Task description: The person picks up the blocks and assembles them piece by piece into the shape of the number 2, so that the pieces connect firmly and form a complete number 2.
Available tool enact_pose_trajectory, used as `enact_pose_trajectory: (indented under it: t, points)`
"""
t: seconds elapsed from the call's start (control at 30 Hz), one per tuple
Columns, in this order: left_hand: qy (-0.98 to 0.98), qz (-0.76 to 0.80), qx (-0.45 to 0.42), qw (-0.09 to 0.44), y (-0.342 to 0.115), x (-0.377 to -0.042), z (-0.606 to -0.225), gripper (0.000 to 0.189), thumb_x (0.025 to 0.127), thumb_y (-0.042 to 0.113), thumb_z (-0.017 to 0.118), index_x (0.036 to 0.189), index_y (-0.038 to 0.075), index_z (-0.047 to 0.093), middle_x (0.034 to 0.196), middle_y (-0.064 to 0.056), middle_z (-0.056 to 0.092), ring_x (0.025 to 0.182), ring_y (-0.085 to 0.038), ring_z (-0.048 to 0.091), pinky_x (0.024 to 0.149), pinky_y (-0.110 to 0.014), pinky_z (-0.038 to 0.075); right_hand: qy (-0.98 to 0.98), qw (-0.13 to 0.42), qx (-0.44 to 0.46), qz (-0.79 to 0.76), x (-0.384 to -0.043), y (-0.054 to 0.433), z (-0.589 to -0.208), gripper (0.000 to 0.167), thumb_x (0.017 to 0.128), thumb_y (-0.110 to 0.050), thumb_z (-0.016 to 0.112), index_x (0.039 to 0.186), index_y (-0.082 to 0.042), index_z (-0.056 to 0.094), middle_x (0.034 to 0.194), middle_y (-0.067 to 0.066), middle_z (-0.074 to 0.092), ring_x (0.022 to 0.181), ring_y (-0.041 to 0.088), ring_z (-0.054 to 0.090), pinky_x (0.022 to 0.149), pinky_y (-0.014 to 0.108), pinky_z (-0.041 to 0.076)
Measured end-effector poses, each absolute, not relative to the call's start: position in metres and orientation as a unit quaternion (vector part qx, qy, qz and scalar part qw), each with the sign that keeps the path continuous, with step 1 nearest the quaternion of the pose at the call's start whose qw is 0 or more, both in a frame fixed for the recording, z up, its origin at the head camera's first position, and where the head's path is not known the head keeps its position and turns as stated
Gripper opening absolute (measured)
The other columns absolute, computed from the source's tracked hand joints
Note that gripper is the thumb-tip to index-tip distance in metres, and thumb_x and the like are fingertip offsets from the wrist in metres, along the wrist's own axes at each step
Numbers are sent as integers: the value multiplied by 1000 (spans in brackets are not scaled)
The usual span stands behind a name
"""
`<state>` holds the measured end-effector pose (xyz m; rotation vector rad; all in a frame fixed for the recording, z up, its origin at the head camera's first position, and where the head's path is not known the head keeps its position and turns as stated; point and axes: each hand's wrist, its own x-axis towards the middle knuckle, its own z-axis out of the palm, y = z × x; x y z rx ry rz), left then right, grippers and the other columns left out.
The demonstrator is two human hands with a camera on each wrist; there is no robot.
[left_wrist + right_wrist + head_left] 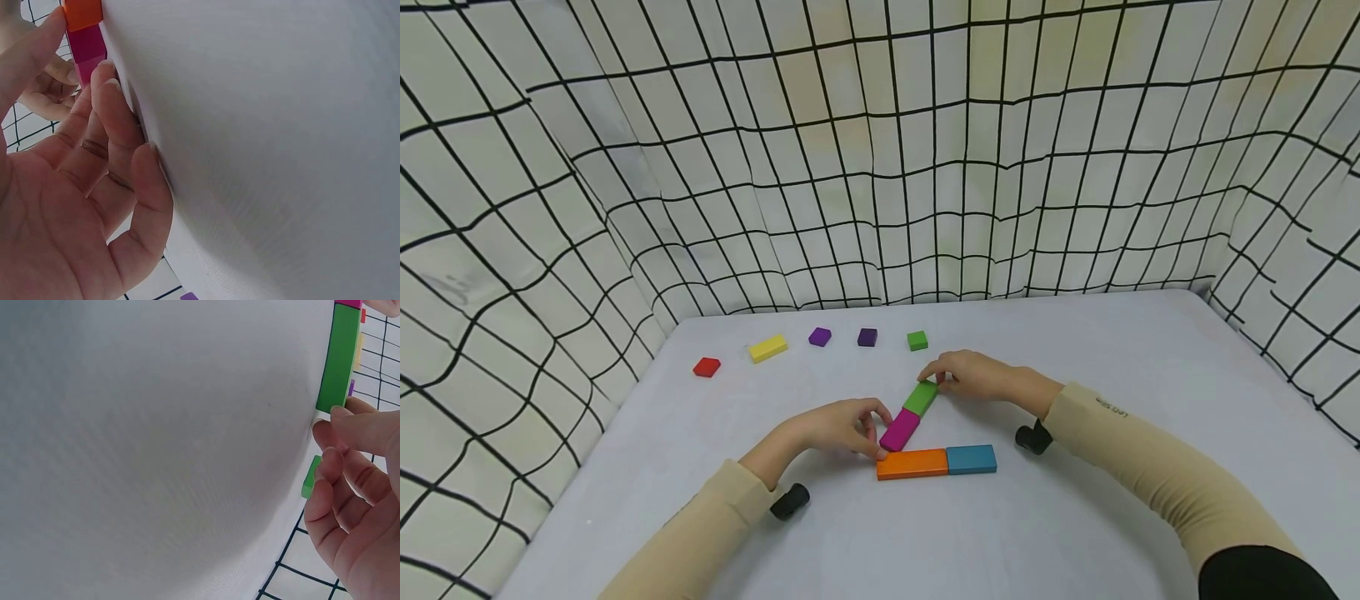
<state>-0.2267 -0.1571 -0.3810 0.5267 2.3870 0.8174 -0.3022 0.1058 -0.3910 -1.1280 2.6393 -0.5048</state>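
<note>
In the head view an orange block [912, 464] lies end to end with a blue block [972, 459] in a row. From the row's left end, a magenta block [899, 430] and a green block [921, 398] run in a slanted line, up and to the right. My left hand [838, 427] has its thumb at the corner where orange and magenta meet, its relaxed fingers along magenta's left side. With thumb and index finger, my right hand [976, 374] pinches the far end of the green block; the right wrist view shows these fingertips [338, 412] at that end.
Along the back of the white table [1075, 350] are a red block [707, 367], a yellow block [768, 348], two purple blocks [820, 337] and a small green block [917, 340]. Black netting [887, 192] encloses the table's back and sides.
</note>
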Motion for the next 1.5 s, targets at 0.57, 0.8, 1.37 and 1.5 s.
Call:
enact_pose_trajectory:
  t: [0.57,0.8,1.37,1.5]
  points:
    - [890,304,191,280,-157,-228,-383,43,89,19,81,125,12,60,86,-2,61,81,-17,56,73,-30,47,899,117,-384,-176,-301,107,-392,34,100,-1,63,132,-13,69,102,2,65,94,20,57,92,36,53]
    - [887,309,196,280,-158,-228,-386,44,89,20,81,127,12,59,86,-2,62,80,-17,56,72,-30,47,897,120,-385,-179,-300,108,-391,34,100,-1,64,132,-12,69,101,2,65,94,20,57,92,34,53]
    - [876,322,223,280,-160,-227,-384,72,90,18,79,154,21,46,91,-2,62,86,-17,59,78,-33,49,886,137,-388,-214,-316,113,-380,40,101,0,61,140,-10,63,109,5,66,93,21,59,87,31,54]
    - [878,316,227,278,-160,-227,-385,68,91,18,79,152,21,49,90,-1,63,85,-16,59,76,-32,48,888,122,-379,-228,-324,111,-377,40,101,0,61,140,-9,63,109,8,66,92,23,59,85,31,53]
